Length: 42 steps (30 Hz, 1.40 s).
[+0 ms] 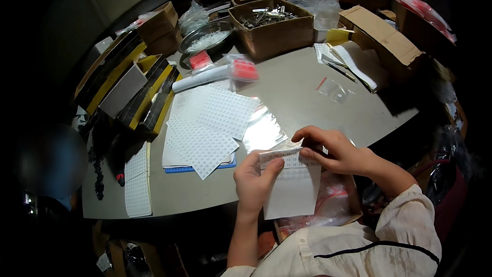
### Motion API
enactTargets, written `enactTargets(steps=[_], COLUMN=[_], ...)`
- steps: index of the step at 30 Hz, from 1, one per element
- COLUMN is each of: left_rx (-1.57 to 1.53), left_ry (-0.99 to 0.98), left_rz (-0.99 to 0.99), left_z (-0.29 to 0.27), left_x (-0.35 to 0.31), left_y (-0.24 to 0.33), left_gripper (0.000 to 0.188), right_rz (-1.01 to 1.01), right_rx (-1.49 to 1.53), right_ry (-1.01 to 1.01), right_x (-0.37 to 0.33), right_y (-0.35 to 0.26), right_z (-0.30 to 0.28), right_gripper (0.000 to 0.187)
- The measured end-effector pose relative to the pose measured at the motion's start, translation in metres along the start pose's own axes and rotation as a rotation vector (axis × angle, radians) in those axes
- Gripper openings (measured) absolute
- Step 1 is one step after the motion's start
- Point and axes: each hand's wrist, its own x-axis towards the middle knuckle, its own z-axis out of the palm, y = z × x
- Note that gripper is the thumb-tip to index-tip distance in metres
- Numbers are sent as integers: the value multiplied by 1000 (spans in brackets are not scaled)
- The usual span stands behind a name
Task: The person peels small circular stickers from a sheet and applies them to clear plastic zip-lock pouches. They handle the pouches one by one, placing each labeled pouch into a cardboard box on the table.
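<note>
L hand (256, 177) has hold of a white label sheet (291, 197) by its upper L side, thumb flat on the front face, other fingers mostly hidden behind, so grip's closed w/ just paper btwn. R hand (335, 150) is at the sheet's upper R corner: thumb by the top edge, index arched above w/ a small gap showing under it; can't tell if thumb + fingers actually pinch the paper. Sheet hangs down btwn the hands, most of it below the grip, lower part plain white, printed rows up top near the thumbs. It's over the table's near edge, partly in front of an open carton (353, 200) w/ clear red-striped bags (332, 192) at the person's lap. Just beyond the hands, on the table (302, 92), a stack of clear bags (262, 131); L of that, loose printed sheets (205, 143) fanned over a blue board (225, 164). Farther back: white roll (201, 78), bag of red pcs (243, 69), lg carton of metal parts (279, 36). Small clear zip bag (334, 90) lies alone, back R.
</note>
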Motion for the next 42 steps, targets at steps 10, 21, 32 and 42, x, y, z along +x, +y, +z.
enactTargets(steps=[10,21,32,42], left_rx=[108,140,60,160], left_ry=[50,145,119,99], left_rz=[22,4,6,-14], left_z=[8,8,10,6], left_x=[1,4,3,1], left_y=[1,-5,-3,-4], left_gripper=[15,21,18,21], right_rz=[-262,-499,-522,-149], right_rx=[-274,-520,-455,-2], right_ry=[83,189,269,128], right_x=[4,0,6,2], right_y=[20,33,30,23], right_z=[12,19,33,15], right_gripper=[25,49,18,18])
